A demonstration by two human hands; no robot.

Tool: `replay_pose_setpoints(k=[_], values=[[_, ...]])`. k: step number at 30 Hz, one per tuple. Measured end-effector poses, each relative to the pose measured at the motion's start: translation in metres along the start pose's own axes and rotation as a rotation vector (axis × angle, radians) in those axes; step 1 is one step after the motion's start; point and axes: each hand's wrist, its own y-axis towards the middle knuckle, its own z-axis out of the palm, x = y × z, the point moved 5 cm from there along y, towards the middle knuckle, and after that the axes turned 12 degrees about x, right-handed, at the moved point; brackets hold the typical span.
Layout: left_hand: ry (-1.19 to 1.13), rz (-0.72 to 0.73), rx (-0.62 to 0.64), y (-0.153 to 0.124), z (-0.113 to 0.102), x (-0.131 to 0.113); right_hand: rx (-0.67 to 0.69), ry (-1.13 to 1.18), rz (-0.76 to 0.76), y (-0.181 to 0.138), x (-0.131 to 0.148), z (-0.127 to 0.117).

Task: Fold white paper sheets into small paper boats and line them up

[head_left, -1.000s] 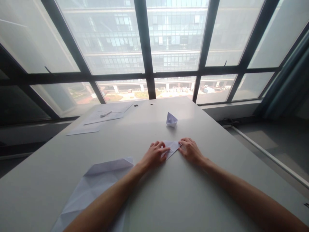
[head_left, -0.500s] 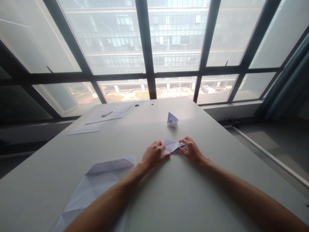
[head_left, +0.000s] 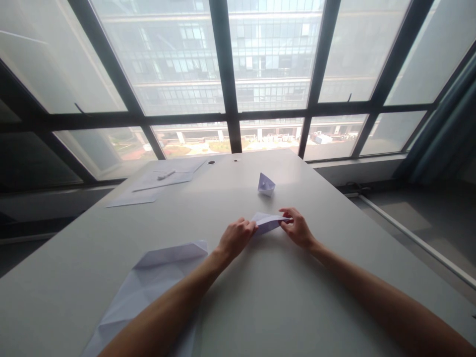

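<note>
A folded piece of white paper (head_left: 268,222) is stretched between my two hands, just over the tabletop. My left hand (head_left: 237,237) is closed on its left end, the thumb hidden from view. At the opposite end, my right hand (head_left: 297,228) pinches the pointed tip between thumb and fingers. The paper's near side faces me as a shaded panel, with a lighter fold along its top. Beyond it stands a small folded paper boat (head_left: 266,185) with a peaked middle. Under and beside my left forearm lies a large creased sheet of paper (head_left: 152,282).
The white table (head_left: 238,307) reaches to the window wall. Flat paper sheets (head_left: 173,177) lie at the far left with a white pen-like object (head_left: 166,175) on top. Near the back edge is a round cable hole (head_left: 211,162). A blue curtain (head_left: 433,134) hangs at the right.
The folded paper has turned up from lying nearly flat, so its near panel faces me. My left thumb has drawn in, and my right hand has shifted slightly right along the tip.
</note>
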Motion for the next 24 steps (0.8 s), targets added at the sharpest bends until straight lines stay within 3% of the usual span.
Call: replay_pose_setpoints(k=[4,9,15,19,24], values=[[-0.099,0.002,-0.082,-0.001,0.004,0.003,0.012,0.061,0.005,0.0,-0.001,0.001],[-0.465,0.015,-0.294,-0.002,0.009,0.008,0.054,0.072,-0.107,-0.002,0.016,0.002],[-0.786,-0.049,-0.359,0.002,0.018,0.014,0.101,-0.063,-0.245,-0.005,0.033,0.003],[-0.758,-0.096,-0.33,0.003,0.022,0.02,0.193,-0.207,-0.334,-0.008,0.035,0.007],[-0.587,-0.109,-0.271,0.001,0.022,0.021,0.484,-0.441,-0.41,-0.015,0.042,0.013]])
